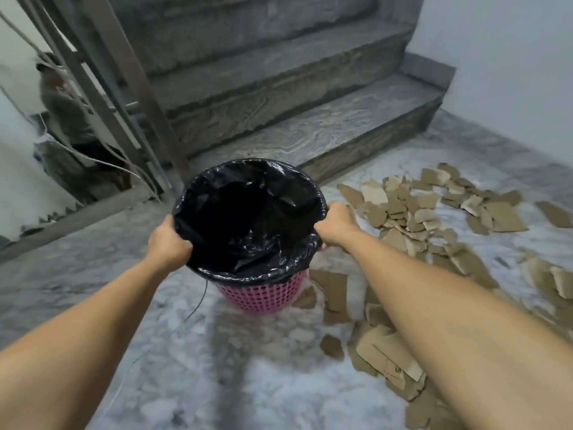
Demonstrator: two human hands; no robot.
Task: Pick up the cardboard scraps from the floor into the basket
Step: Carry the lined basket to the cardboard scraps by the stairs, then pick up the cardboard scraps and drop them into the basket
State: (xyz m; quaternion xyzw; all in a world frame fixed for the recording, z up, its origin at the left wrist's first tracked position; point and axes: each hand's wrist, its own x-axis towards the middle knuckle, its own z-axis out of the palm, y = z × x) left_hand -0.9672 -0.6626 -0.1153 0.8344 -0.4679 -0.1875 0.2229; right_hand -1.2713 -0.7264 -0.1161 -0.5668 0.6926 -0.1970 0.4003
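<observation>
fingers (183,243): both hands grip basket (266,294) rim | cardboard scraps (403,209) on floor (186,367)

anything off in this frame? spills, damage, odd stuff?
Yes: torn cardboard scraps litter the floor right of the basket, some right against its base. The black liner looks empty. Both hands, left and right, grip the rim. A thin wire trails by the basket.

Grey stone stairs (279,97) rise ahead — metal railing (102,97), perhaps loose wires (102,161), at left.
</observation>
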